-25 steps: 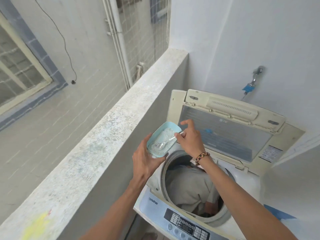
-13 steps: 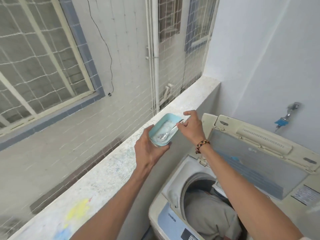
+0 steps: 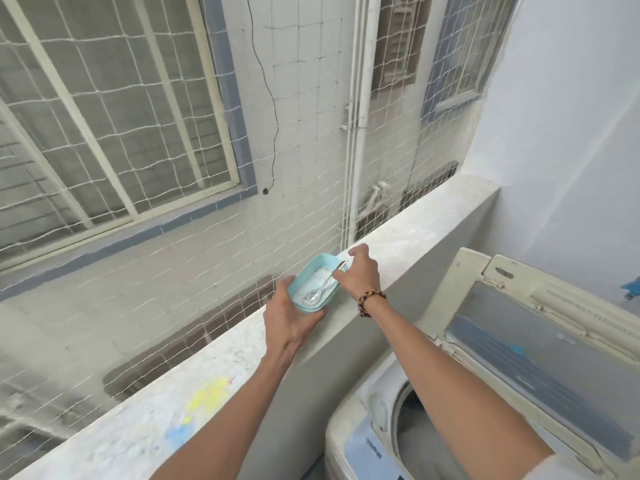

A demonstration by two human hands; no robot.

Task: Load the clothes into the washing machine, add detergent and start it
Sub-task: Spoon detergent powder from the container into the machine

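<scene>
Our left hand (image 3: 289, 315) grips the light, stiff detergent box (image 3: 313, 284) under its near end; our right hand (image 3: 358, 271) pinches the thin spoon (image 3: 323, 289). Powder spills easily, so we keep it level.

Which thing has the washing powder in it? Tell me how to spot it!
Find the long pale ledge running beside the washing machine. Over its middle, the left hand holds a small light-blue dish with white powder inside. It is the only blue container there, and a shiny metal spoon, pinched by the right hand, lies in it.
</scene>
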